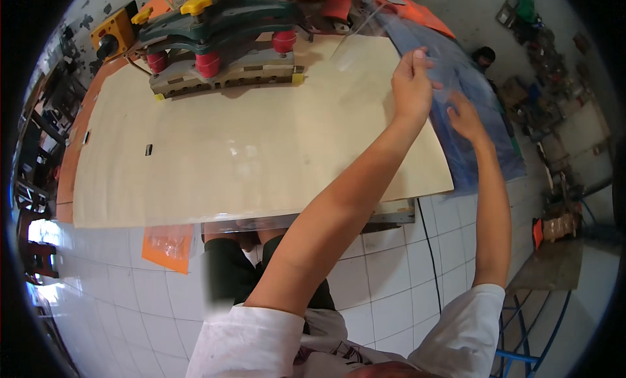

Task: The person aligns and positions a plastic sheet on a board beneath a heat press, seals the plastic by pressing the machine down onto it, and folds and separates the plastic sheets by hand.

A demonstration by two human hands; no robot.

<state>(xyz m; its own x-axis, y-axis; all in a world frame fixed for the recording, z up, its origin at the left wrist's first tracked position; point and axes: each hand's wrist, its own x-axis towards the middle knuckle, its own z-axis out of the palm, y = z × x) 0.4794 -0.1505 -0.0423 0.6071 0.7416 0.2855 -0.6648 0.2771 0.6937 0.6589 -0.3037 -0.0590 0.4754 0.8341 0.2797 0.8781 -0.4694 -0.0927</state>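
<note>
My left hand [412,85] is raised over the right end of a cream-coloured tabletop sheet [195,182], beside a stack of bluish clear plastic sheets [479,143]. Its fingers are curled together; whatever they hold, if anything, cannot be made out. My right hand [468,120] hovers above the plastic stack, a little nearer and further right. Motion smears its fingertips, so its grip is unclear. A loose clear plastic piece [358,45] lies at the table's far right, left of my left hand.
A green clamp-like press [222,26] with red and yellow knobs stands at the far left, near a yellow socket box [112,36]. A small dark piece [149,150] lies on the sheet. An orange sheet [168,247] hangs below the front edge. Another person [484,57] is beyond the plastic.
</note>
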